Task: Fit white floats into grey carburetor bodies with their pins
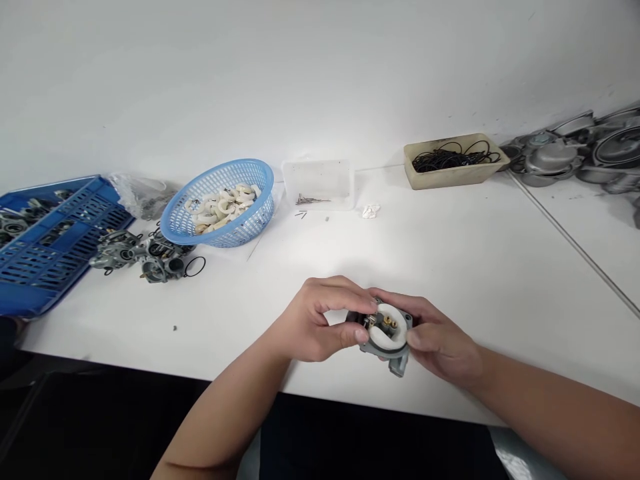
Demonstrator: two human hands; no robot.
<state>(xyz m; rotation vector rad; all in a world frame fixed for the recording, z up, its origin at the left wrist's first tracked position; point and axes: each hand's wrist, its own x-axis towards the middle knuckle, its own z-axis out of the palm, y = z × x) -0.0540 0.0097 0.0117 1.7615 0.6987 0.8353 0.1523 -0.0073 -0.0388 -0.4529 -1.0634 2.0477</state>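
Observation:
Near the table's front edge, both hands are on a grey metal carburetor (399, 367) with its open underside facing up. A white, ring-like float (387, 345) sits in it around small brass jets (389, 322). My right hand (445, 343) grips the body from the right, its thumb at the float's edge. My left hand (320, 323) is closed on the left side, index finger and thumb at the float's hinge end. Whether a small pin is between those fingertips is hidden.
A blue round basket (267, 177) holds white floats; several carburetors (160, 260) and a blue crate (50, 280) are left of it. Behind are a clear tray (320, 170) with thin pins and a beige box (450, 178) of black rings. Metal bowls (550, 160) are piled right.

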